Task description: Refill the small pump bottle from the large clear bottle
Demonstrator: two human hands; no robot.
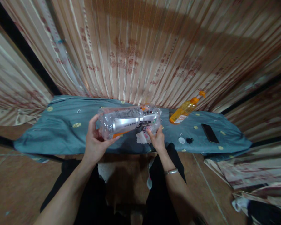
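A large clear plastic bottle (126,122) with a silver and orange label lies sideways between my two hands, above the cloth-covered table. My left hand (97,139) grips its base end, thumb along the near side. At the narrower neck end, my right hand (157,137) is closed on the bottle, with the thumb on its side. A crumpled whitish piece, perhaps paper or film (142,137), shows just below the bottle by my right fingers. Whether my right hand also holds that piece is unclear. My fingers behind the bottle are mostly hidden.
Right of the bottle stands an orange pump bottle (184,111). A white round cap (181,140), a small black object (189,140) and a dark phone (209,133) lie on the blue-green cloth (67,131). Pleated curtains (140,62) hang behind; dark poles (25,47) flank the table.
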